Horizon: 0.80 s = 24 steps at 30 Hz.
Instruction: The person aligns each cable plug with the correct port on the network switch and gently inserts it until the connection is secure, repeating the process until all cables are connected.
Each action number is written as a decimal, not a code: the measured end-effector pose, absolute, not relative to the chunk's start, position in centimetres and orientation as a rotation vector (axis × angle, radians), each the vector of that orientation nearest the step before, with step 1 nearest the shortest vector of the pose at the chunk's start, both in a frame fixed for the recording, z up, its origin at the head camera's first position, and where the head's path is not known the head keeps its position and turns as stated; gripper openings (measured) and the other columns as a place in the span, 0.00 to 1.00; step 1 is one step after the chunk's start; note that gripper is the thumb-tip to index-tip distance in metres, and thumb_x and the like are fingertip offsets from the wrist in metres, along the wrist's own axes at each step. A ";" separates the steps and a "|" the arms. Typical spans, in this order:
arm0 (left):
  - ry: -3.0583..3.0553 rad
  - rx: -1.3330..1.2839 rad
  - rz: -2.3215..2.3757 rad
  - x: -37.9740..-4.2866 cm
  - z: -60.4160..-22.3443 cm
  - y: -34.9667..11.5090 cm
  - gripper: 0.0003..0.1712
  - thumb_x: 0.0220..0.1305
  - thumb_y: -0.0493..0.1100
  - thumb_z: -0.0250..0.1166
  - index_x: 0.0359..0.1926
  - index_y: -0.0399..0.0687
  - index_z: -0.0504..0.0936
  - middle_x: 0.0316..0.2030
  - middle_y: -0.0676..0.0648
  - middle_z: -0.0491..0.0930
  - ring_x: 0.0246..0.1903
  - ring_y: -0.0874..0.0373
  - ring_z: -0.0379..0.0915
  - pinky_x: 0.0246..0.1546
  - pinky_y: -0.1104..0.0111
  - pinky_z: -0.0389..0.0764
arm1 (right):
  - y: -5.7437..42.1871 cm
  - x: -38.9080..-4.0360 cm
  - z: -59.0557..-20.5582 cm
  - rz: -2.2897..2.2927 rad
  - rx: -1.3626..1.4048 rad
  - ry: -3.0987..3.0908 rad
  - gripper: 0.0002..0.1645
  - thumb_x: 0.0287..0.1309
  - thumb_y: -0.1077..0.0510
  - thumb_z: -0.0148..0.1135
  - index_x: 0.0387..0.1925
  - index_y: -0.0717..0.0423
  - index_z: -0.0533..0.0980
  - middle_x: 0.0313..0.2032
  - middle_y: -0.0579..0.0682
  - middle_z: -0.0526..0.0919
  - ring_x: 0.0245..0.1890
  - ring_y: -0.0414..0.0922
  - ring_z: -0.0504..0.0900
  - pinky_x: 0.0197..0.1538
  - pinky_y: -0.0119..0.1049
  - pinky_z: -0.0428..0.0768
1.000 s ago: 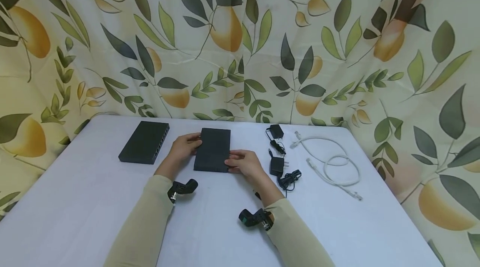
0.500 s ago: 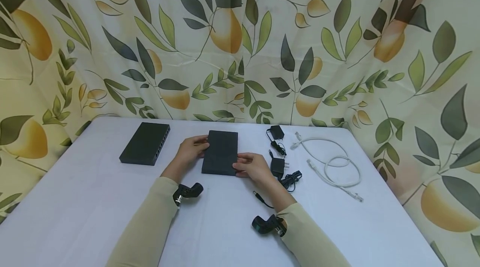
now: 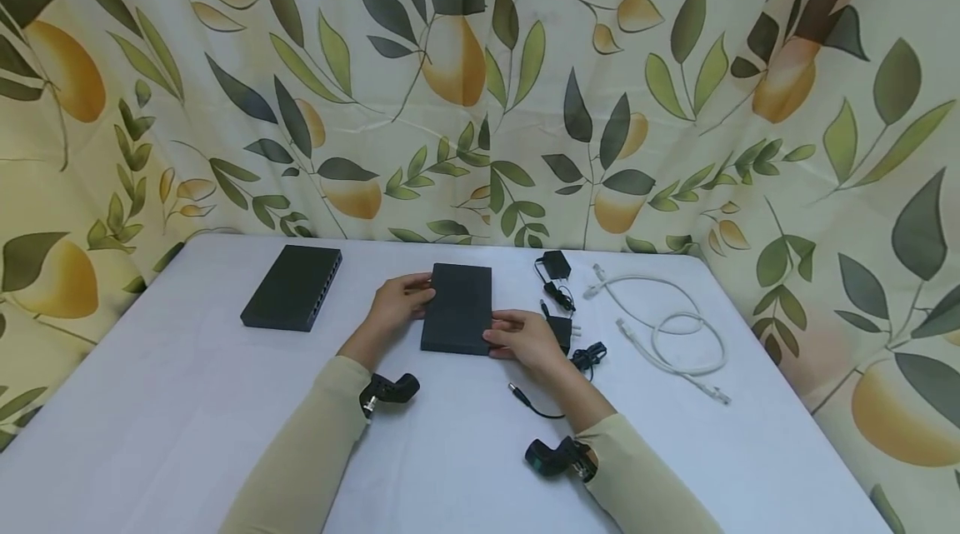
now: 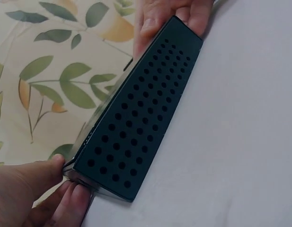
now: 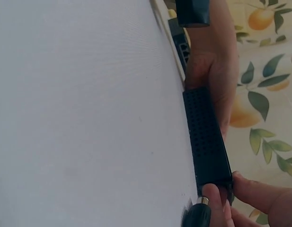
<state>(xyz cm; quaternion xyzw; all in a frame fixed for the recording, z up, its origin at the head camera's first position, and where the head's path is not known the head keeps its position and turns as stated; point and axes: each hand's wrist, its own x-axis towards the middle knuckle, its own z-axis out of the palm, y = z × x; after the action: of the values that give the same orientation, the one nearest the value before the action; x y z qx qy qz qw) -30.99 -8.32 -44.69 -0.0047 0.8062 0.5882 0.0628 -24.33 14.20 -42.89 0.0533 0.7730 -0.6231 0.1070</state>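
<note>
A flat black network switch (image 3: 456, 309) is held between both hands over the middle of the table. My left hand (image 3: 393, 301) pinches its left edge near the far corner. On the opposite edge, toward the near corner, my right hand (image 3: 528, 341) grips it with the thumb on top and fingers beneath. Rows of vent holes on the side of the switch (image 4: 131, 113) face the left wrist camera. The right wrist view shows the right hand (image 5: 259, 198) at one end of the switch and the left hand (image 5: 209, 71) at the other.
Another black switch (image 3: 291, 287) with ports along its right side lies at the left. Right of the hands are two black power adapters (image 3: 557, 265) with cords. A barrel plug (image 3: 525, 396) lies below the right hand. White network cables (image 3: 693, 369) are coiled farther right.
Both hands have moved the held switch to the right and slightly toward the near side. The barrel plug near the right forearm has come into clearer view. The other switch has stayed put.
</note>
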 end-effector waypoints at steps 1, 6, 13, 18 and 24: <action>2.435 -0.008 1.784 -31.0 -44.7 -8.2 0.25 0.68 0.38 0.64 0.65 0.45 0.75 0.58 0.40 0.78 0.52 0.49 0.79 0.41 0.67 0.86 | 14.3 -24.3 -42.9 -1.840 0.156 2.279 0.27 0.57 0.69 0.67 0.59 0.65 0.75 0.43 0.56 0.81 0.34 0.40 0.85 0.38 0.37 0.87; 2.438 0.012 1.795 -30.8 -44.8 -7.7 0.24 0.67 0.37 0.64 0.64 0.44 0.76 0.57 0.39 0.79 0.51 0.49 0.80 0.41 0.66 0.86 | 14.7 -24.1 -43.0 -1.846 0.152 2.288 0.27 0.57 0.70 0.67 0.60 0.66 0.74 0.42 0.56 0.81 0.34 0.40 0.85 0.38 0.38 0.87; 2.449 0.000 1.826 -31.3 -44.8 -7.4 0.22 0.69 0.40 0.63 0.62 0.42 0.78 0.53 0.38 0.81 0.47 0.47 0.83 0.38 0.68 0.86 | 15.1 -23.6 -42.7 -1.842 0.196 2.305 0.26 0.57 0.69 0.66 0.59 0.64 0.75 0.42 0.56 0.82 0.35 0.41 0.85 0.39 0.36 0.87; 2.438 -0.066 1.858 -32.5 -44.6 -7.5 0.20 0.70 0.40 0.62 0.60 0.40 0.79 0.51 0.38 0.82 0.47 0.47 0.83 0.38 0.70 0.86 | 15.2 -23.0 -42.5 -1.864 0.185 2.287 0.26 0.56 0.69 0.68 0.58 0.63 0.76 0.41 0.56 0.83 0.32 0.42 0.86 0.38 0.37 0.87; 2.461 -0.052 1.790 -34.0 -44.2 -7.4 0.20 0.69 0.44 0.63 0.59 0.43 0.80 0.51 0.40 0.83 0.44 0.51 0.83 0.37 0.70 0.86 | 15.1 -22.6 -42.6 -1.840 0.125 2.308 0.30 0.52 0.67 0.72 0.58 0.62 0.76 0.39 0.55 0.83 0.31 0.43 0.86 0.38 0.37 0.87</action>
<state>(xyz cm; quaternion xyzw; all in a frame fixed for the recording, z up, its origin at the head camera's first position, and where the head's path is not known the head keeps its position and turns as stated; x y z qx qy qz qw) -34.05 -7.40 -44.19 -0.0171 0.8076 0.5875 0.0488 -22.61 15.14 -42.63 0.0422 0.7778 -0.6201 0.0933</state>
